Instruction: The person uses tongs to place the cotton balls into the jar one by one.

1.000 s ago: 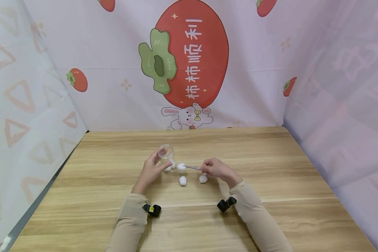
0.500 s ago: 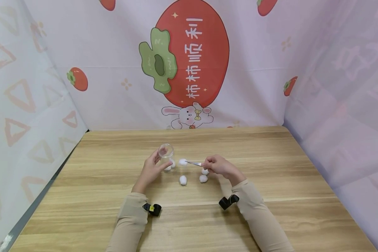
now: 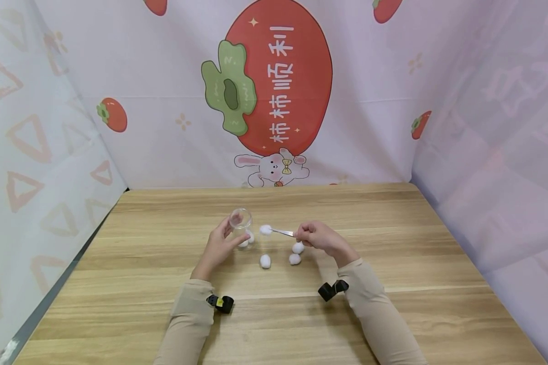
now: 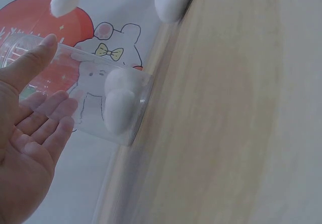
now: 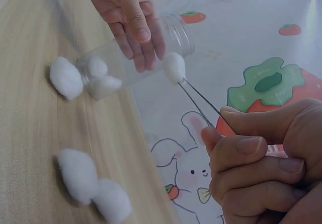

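**White, round cotton ball raised in slim silver metal tweezers beside clear cylindrical jar**

Nearest, two beige fabric sleeves reach forward over a light-brown wood-grain surface. A small black strapped device sits at the left cuff, and a matching black device at the right one.

Beyond them, a single white oval cotton ball lies on the surface near the jar. Farther right are two more: a white round cotton ball and, just behind and touching it, another white cotton ball.

The left hand holds the jar around its side, with the thumb toward the front and the fingers set apart from it. The right hand pinches the tweezers between thumb and forefinger, the other fingers curled in.

The jar stands upright on the surface, uncapped, with two white cotton balls together at its bottom. The tweezers point toward it, and their tips grip the raised ball, which is above the surface, near the jar's rim and outside it.

At the back hangs a pale fabric backdrop, printed with a large red persimmon bearing white characters and, below that, a white cartoon rabbit with a yellow bow.
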A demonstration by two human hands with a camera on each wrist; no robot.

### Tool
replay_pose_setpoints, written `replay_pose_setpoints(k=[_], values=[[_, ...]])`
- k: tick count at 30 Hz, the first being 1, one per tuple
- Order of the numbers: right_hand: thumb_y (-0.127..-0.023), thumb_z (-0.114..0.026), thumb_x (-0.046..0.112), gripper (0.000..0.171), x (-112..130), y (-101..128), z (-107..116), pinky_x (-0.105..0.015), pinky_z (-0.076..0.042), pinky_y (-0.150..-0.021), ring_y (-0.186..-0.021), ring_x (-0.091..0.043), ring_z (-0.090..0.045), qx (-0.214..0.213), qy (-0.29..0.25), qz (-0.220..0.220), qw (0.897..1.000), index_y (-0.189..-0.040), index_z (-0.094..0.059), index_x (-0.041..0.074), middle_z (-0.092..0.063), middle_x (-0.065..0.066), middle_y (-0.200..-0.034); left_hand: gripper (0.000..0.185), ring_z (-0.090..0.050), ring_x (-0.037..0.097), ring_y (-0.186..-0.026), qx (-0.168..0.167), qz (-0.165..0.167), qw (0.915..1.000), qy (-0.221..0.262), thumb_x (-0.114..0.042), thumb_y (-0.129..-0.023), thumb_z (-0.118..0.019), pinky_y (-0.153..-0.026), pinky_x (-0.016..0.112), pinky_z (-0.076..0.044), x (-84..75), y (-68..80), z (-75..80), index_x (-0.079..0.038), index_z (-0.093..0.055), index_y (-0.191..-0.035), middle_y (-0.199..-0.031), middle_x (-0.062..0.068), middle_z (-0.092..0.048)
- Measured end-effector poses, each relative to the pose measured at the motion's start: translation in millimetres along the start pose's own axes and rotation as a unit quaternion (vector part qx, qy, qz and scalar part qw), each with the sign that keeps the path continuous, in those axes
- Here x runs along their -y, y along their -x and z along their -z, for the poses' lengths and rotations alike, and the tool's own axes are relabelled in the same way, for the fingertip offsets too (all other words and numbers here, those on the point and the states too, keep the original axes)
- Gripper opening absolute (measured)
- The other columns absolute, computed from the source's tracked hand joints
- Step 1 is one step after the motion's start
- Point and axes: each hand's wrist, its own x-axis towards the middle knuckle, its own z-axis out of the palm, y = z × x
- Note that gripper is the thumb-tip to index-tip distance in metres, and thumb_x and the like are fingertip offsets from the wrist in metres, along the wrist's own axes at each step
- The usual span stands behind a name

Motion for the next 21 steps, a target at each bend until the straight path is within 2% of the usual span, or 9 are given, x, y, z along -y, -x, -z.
replay_pose_setpoints(k=[2, 8, 11, 18, 21], values=[[-0.098, -0.047, 0.007, 0.022, 1.3, 0.1, 0.5, -0.018, -0.028, -0.054, -0.055, -0.009, -0.034, -0.002, -0.004, -0.002, 1.0, -0.083, -0.056, -0.006, -0.038, 0.004, -0.057, 0.069, -0.044, 0.037, -0.138, -0.001, -0.003, 1.0, 0.0, -0.009, -0.085, -0.072, -0.12, 0.043, -0.035, 2.9, -1.2, -0.9, 0.006, -0.038, -0.142, -0.144, 0.026, -0.048], [-0.098, -0.049, 0.01, 0.023, 3.9, 0.2, 2.3, -0.018, -0.026, -0.052, -0.053, -0.009, -0.033, -0.003, -0.011, -0.003, 1.0, -0.079, -0.054, -0.001, -0.038, 0.006, -0.056, 0.072, -0.043, 0.036, -0.139, -0.009, -0.01, 0.9999, 0.006, -0.012, -0.083, -0.074, -0.12, 0.042, -0.035, 30.2, -11.9, -5.1, 0.003, -0.038, -0.144, -0.145, 0.024, -0.048], [-0.099, -0.049, 0.01, 0.024, 5.6, 0.8, 3.7, -0.018, -0.025, -0.051, -0.052, -0.008, -0.033, -0.004, -0.016, 0.002, 1.0, -0.08, -0.052, -0.005, -0.036, 0.006, -0.055, 0.074, -0.045, 0.034, -0.138, -0.012, -0.012, 0.9998, 0.005, -0.015, -0.082, -0.076, -0.12, 0.04, -0.036, 39.8, -15.5, -5.8, 0.0, -0.039, -0.144, -0.145, 0.022, -0.049], [-0.099, -0.049, 0.011, 0.025, 11.4, 3.9, 7.3, -0.017, -0.024, -0.05, -0.052, -0.006, -0.032, -0.009, -0.013, 0.019, 1.0, -0.081, -0.052, -0.007, -0.035, 0.007, -0.055, 0.076, -0.046, 0.034, -0.138, -0.01, -0.013, 0.9998, 0.01, -0.017, -0.081, -0.078, -0.119, 0.04, -0.037, 40.9, -15.5, -5.1, 0.0, -0.039, -0.144, -0.144, 0.022, -0.05], [-0.099, -0.049, 0.01, 0.026, 12.9, 5.0, 8.9, -0.017, -0.023, -0.049, -0.051, -0.006, -0.031, -0.009, -0.012, 0.023, 1.0, -0.084, -0.05, -0.011, -0.035, 0.007, -0.056, 0.075, -0.047, 0.034, -0.137, -0.01, -0.016, 0.9998, 0.011, -0.016, -0.08, -0.078, -0.118, 0.04, -0.038, 38.6, -14.4, -5.2, 0.001, -0.04, -0.143, -0.143, 0.022, -0.051]])
